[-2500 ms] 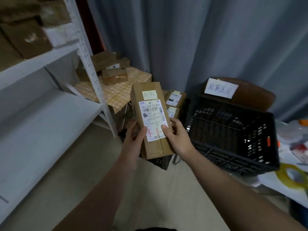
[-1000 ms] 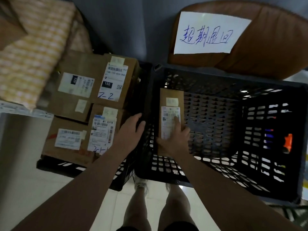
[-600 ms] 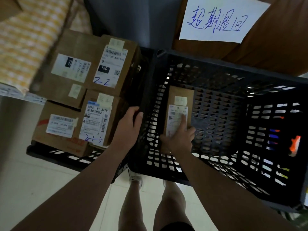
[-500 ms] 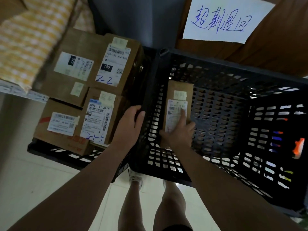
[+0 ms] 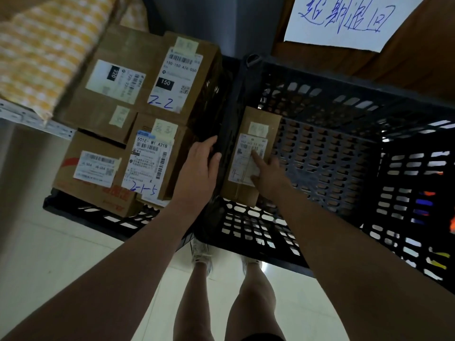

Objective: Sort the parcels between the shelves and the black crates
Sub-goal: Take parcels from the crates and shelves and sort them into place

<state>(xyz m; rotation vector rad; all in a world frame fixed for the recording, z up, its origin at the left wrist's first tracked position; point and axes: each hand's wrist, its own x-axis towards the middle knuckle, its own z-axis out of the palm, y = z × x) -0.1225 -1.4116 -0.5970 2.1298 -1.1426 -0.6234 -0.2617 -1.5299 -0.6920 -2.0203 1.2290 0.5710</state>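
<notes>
A long brown parcel (image 5: 256, 119) with a white label lies flat on the floor of the right black crate (image 5: 320, 77), against its left wall. My right hand (image 5: 267, 174) is beside the parcel's near end. Its index finger is stretched onto the label and the other fingers are loose, not clasping the box. My left hand (image 5: 197, 173) lies over the crate's left rim, thumb on one side and fingers on the other. The left black crate (image 5: 98, 215) holds several labelled boxes, among them one marked "2-2" (image 5: 177, 77) and one marked "2-1-5" (image 5: 150, 163).
A white paper sign (image 5: 339, 20) with blue handwriting hangs on a brown chair back (image 5: 418, 57) behind the right crate. A yellow checked cloth (image 5: 37, 45) covers a surface at upper left, above a white shelf rail (image 5: 29, 116). My legs and shoes (image 5: 202, 252) stand on pale floor tiles.
The parcel went from both hands in front of me down into the right crate. My right hand has slid off its near end to the right. My left hand stays on the rim.
</notes>
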